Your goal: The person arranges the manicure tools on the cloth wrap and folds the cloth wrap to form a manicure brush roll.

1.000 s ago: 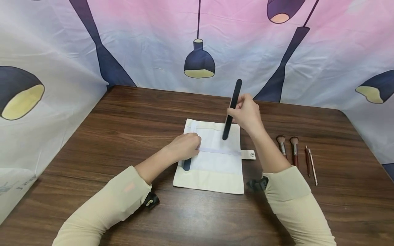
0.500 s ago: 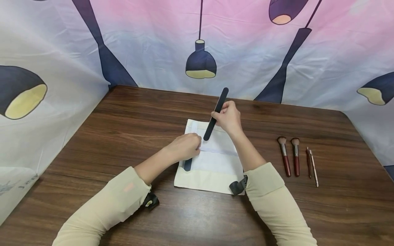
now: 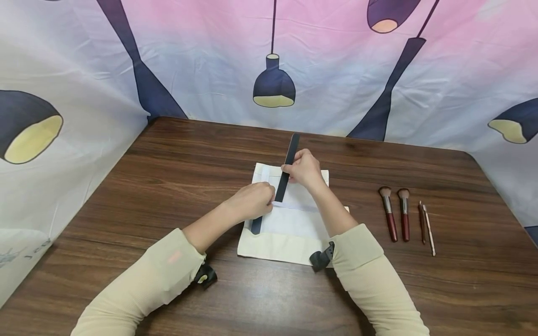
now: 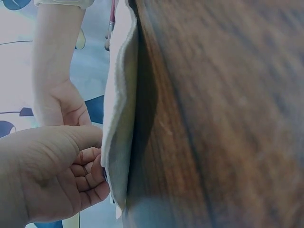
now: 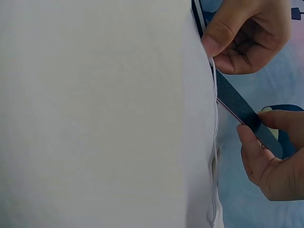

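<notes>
A cream fabric roll pouch (image 3: 269,246) lies unfolded on the wooden table. Across its middle runs a white band (image 3: 300,206), whose edge my left hand (image 3: 254,199) pinches between thumb and fingers, as the right wrist view shows. My right hand (image 3: 304,169) holds a long black nail file (image 3: 291,150) between thumb and fingertips, tilted with its top end up and away. The file's lower end meets the band's upper edge and goes out of sight behind it. Another dark flat strip (image 3: 256,226) sits at the pouch's left side, partly covered by my left hand.
To the right lie two makeup brushes with red handles, a left brush (image 3: 389,215) and a right brush (image 3: 404,215). Beside them are a thin dark red stick (image 3: 422,223) and a thin pale stick (image 3: 429,230). A printed cloth (image 3: 210,70) hangs behind the table.
My right hand has brought the nail file left and down from above the pouch's right side to the middle band, where its lower end now disappears. My left hand has stayed in place.
</notes>
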{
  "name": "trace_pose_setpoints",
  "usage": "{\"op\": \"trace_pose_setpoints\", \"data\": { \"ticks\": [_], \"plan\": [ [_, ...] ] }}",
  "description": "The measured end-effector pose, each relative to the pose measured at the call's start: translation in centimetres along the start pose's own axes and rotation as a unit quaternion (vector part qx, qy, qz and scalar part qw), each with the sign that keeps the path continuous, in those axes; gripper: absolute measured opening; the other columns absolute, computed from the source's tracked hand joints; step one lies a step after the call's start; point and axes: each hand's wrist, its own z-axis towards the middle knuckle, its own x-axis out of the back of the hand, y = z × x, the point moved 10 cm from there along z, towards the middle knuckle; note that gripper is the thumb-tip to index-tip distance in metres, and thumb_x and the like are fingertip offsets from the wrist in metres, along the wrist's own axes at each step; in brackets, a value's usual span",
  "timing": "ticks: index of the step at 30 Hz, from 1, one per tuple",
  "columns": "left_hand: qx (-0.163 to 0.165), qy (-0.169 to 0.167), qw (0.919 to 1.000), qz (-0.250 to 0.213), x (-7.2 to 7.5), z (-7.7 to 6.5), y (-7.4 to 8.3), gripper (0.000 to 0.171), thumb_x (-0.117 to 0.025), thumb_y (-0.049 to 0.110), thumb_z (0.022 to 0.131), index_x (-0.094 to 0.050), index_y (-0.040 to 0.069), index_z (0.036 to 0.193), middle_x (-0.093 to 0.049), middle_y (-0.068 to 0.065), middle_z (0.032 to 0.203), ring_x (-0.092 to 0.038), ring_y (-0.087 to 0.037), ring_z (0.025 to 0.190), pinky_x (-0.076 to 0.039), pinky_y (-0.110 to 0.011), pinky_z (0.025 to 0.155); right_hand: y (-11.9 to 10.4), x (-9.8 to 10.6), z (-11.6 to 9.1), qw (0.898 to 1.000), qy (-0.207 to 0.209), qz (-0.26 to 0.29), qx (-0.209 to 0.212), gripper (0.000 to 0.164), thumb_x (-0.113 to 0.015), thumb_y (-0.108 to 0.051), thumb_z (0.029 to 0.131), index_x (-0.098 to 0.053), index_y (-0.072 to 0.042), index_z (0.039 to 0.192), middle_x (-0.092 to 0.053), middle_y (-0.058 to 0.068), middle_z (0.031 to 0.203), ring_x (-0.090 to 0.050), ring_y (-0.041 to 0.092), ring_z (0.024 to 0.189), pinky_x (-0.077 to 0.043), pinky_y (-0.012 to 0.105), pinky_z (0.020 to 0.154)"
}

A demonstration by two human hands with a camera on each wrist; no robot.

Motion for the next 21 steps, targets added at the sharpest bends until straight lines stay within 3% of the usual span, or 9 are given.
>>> {"op": "trace_pose_setpoints", "data": {
  "ticks": [7, 11, 16, 21],
  "plan": [
    [0.001, -0.004, 1.0000, 0.001, 0.0, 0.0, 0.1, 0.007, -0.062, 0.003, 0.081, -0.058, 0.005, 0.075, -0.051, -0.002, 0.070, -0.047, -0.014, 0.062, -0.039, -0.026, 0.053, 0.5, -0.3, 0.0, 0.999, -0.014, -0.029, -0.013, 0.038, -0.069, -0.012, 0.082, -0.044, 0.000, 0.108, -0.062, 0.014, 0.091, -0.065, 0.026, 0.072, -0.052, 0.027, 0.059],
    [0.004, -0.007, 1.0000, 0.003, 0.0, 0.0, 0.0, 0.005, -0.061, 0.004, 0.082, -0.059, 0.005, 0.078, -0.053, -0.003, 0.073, -0.048, -0.014, 0.064, -0.042, -0.027, 0.056, 1.2, -1.3, -0.2, 0.997, -0.057, -0.052, -0.027, 0.037, -0.069, -0.013, 0.082, -0.045, 0.001, 0.107, -0.062, 0.013, 0.084, -0.063, 0.017, 0.063, -0.050, 0.024, 0.057],
    [0.002, -0.007, 1.0000, 0.000, -0.1, -0.1, 0.0, 0.005, -0.061, 0.005, 0.083, -0.059, 0.005, 0.078, -0.053, -0.002, 0.073, -0.048, -0.014, 0.064, -0.041, -0.026, 0.056, 1.8, -2.7, -0.7, 0.992, -0.115, -0.039, -0.037, 0.031, -0.066, -0.008, 0.082, -0.048, 0.004, 0.104, -0.063, 0.012, 0.078, -0.061, 0.013, 0.056, -0.050, 0.023, 0.055],
    [-0.006, 0.000, 1.0000, -0.007, -0.1, 0.0, 0.1, 0.007, -0.060, 0.003, 0.083, -0.058, 0.004, 0.076, -0.052, -0.002, 0.071, -0.048, -0.014, 0.063, -0.040, -0.025, 0.054, 1.7, -3.1, -1.2, 0.990, -0.133, -0.027, -0.031, 0.028, -0.065, -0.004, 0.082, -0.049, 0.005, 0.102, -0.062, 0.013, 0.077, -0.060, 0.013, 0.055, -0.051, 0.024, 0.055]
  ]
}}
